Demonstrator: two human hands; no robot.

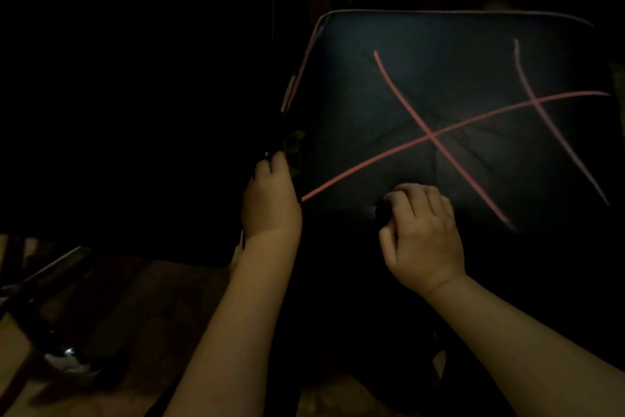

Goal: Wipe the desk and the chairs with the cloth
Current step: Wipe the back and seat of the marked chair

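Really dark shot, so take this for what it's worth. The chair seat (pixel 473 153) fills the upper right: dark cushion, pale pink piping along its far and left edges, and 3 pink lines crossing over its top.

The left hand (pixel 270 193) is at the seat's left edge, about halfway along it, with its fingers curled over that edge. The cloth (pixel 293 149) is the small olive-green bunch right at those fingertips, touching the seat's side. It looks pinched between the fingers and the edge, and only a scrap of it shows past the hand.

The right hand (pixel 422 234) sits on the near part of the seat, just short of where 2 of the lines cross. Knuckles are up, fingers tucked under, thumb pulled in. There's a dark lump under the thumb, but it blends into the cushion, so I can't tell if that hand is clamped on anything or just balled up.

Below and left of the seat there's brownish floor (pixel 142 308) and a shiny metal piece (pixel 69 354), too murky to identify.
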